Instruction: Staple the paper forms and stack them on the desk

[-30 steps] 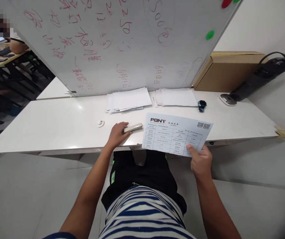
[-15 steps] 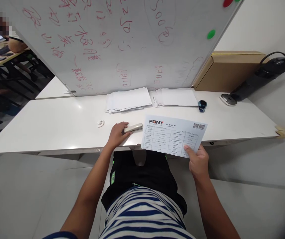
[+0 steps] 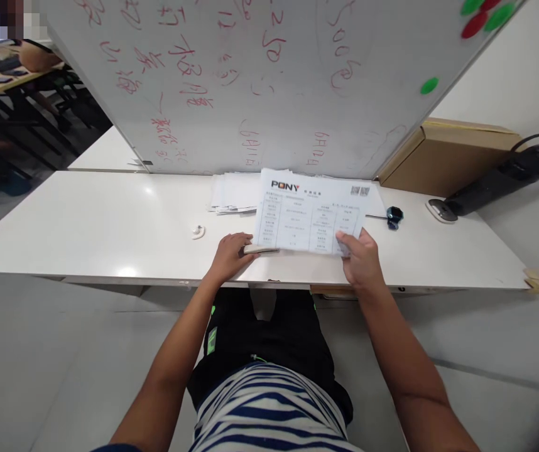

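A printed sheet of paper (image 3: 307, 213) headed "PONY" is held up above the table by my right hand (image 3: 361, 256), thumb on its front at the lower right. Whether there is more than one sheet cannot be made out. My left hand (image 3: 232, 256) is closed around the back end of a pale stapler (image 3: 261, 249), close to the table's front edge. The lower left edge of the sheet overlaps the stapler in view. Behind the sheet lie stacks of white papers (image 3: 236, 191), the right one largely hidden.
On the white table (image 3: 109, 235) lie a small white curled object (image 3: 198, 232), a dark blue watch (image 3: 394, 217) and a computer mouse (image 3: 441, 211). A whiteboard (image 3: 288, 107) stands behind. At the right are a cardboard box (image 3: 458, 154) and a long black object (image 3: 500, 179).
My right hand has moved the sheet forward and left, and it now covers part of the paper stacks. The stapler in my left hand has turned slightly. The view has shifted too.
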`<state>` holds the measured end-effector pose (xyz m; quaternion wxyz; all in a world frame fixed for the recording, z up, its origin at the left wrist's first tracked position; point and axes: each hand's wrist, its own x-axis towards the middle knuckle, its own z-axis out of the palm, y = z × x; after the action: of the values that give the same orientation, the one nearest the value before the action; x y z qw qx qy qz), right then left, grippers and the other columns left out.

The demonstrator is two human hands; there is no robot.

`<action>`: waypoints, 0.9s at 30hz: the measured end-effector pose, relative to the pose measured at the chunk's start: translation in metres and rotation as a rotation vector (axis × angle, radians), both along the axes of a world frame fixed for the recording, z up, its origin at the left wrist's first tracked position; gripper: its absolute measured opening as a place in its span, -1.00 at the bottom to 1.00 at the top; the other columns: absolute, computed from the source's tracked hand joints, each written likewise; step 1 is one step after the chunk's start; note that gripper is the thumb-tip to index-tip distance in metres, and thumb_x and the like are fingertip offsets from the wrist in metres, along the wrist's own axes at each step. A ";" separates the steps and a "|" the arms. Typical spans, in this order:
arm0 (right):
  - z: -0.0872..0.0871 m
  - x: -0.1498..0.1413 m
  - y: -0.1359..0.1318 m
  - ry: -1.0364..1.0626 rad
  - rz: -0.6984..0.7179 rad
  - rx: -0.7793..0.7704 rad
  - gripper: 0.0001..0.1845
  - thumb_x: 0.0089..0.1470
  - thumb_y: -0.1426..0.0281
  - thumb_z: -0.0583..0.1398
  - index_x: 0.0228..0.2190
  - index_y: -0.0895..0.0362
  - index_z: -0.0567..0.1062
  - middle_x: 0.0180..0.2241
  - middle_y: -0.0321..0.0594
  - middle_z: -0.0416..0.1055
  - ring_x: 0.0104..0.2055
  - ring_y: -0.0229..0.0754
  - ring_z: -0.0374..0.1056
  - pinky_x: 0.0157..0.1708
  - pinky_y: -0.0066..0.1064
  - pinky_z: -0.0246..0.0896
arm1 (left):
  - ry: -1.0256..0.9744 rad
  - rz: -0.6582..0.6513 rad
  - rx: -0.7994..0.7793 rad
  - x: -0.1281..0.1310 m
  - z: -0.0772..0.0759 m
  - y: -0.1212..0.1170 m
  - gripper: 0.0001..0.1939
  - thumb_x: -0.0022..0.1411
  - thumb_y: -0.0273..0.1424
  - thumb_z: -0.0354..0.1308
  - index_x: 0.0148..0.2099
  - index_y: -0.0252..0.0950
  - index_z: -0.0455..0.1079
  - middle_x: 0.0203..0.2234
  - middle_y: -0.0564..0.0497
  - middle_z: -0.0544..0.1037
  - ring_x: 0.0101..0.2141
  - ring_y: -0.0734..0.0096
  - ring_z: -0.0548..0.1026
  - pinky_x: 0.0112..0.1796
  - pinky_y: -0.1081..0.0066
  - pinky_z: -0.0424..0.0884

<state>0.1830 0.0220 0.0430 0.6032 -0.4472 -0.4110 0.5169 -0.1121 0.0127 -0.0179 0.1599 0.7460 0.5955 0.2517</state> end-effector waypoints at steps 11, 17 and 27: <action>0.012 -0.066 0.154 -0.207 0.238 0.193 -0.50 -0.11 0.21 0.30 -0.10 0.08 0.42 -0.12 -0.17 0.52 -0.02 0.03 0.42 -0.07 -0.10 0.39 | -0.104 -0.043 0.014 -0.006 0.001 0.000 -0.74 0.18 -0.30 0.20 -0.06 -0.16 0.38 0.00 0.01 0.51 0.03 0.21 0.40 0.09 0.16 0.19; -0.033 -0.078 0.200 -0.850 0.162 0.099 -0.44 -0.05 0.23 0.21 0.01 0.14 0.35 -0.03 -0.03 0.45 -0.02 0.07 0.38 -0.01 -0.02 0.26 | -0.164 -0.049 -0.014 -0.009 0.001 0.000 -0.79 0.20 -0.31 0.19 -0.10 -0.16 0.38 -0.03 0.03 0.52 0.05 0.25 0.39 0.14 0.17 0.14; -0.047 -0.063 0.169 -1.560 -0.117 0.207 -0.39 0.18 0.21 -0.01 0.22 0.12 0.09 0.28 0.14 -0.01 0.28 0.20 -0.05 0.13 0.13 -0.09 | -0.171 -0.044 -0.020 -0.009 0.001 0.000 -0.76 0.18 -0.32 0.19 -0.07 -0.15 0.38 -0.04 0.02 0.52 0.05 0.22 0.39 0.12 0.15 0.15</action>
<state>0.1196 0.1912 -0.0044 0.2056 -0.6432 -0.7373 -0.0194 -0.1212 0.0132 -0.0166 0.2230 0.7330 0.5657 0.3049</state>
